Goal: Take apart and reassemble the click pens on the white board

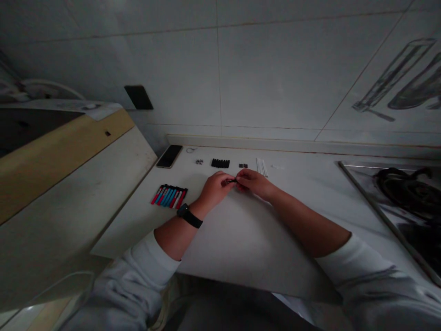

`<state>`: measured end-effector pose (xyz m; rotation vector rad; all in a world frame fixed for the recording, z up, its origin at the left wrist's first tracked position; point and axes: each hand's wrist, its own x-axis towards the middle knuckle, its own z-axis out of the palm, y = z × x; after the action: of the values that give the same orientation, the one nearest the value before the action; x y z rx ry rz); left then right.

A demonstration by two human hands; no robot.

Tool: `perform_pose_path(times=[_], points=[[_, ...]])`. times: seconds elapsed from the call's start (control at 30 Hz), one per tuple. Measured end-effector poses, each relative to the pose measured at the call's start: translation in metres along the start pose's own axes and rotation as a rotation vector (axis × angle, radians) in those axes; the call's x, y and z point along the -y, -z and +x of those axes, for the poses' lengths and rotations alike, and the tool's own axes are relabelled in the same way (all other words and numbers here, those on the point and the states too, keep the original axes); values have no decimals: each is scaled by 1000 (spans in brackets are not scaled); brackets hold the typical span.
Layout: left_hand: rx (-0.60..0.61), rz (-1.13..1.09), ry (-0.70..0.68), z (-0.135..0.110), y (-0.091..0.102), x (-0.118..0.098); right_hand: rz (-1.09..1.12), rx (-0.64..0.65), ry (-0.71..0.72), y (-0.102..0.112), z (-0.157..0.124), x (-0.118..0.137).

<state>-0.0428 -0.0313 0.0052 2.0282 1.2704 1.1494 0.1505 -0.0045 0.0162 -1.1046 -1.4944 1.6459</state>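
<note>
My left hand and my right hand meet over the middle of the white counter. Between their fingertips is a small, thin dark piece, pinched from both sides; its exact kind is too small to tell. Left of my left hand lies a row of red, blue and white sticks with black ends. Just beyond the hands are a row of short black pieces, a group of tiny dark pieces and several thin white rods. Farther left sits a cluster of tiny metallic parts.
A phone lies at the back left, with a small loop-shaped item beside it. A small clear piece lies right of the rods. The gas stove borders the counter on the right; a tiled wall stands behind.
</note>
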Motion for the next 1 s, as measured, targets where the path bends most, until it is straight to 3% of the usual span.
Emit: perform_pose_path(times=[0.17,0.43,0.67,0.77,0.87,1.0], points=[[-77,-36,30,0,1,-5,173,11,-79,6,3,-9],[-168,-56,-18,1,4,-9,271,52,-113,6,0,-8],[-226,-120,81,3,4,-1,182,-147,26,20,7,1],[-214,-149,126,4,2,-2,-33,-297,157,40,15,12],[-194,-158,124,4,-1,-3,-488,-434,283,62,24,26],[-158,-158,115,3,-3,-3,-1032,-430,286,78,37,32]])
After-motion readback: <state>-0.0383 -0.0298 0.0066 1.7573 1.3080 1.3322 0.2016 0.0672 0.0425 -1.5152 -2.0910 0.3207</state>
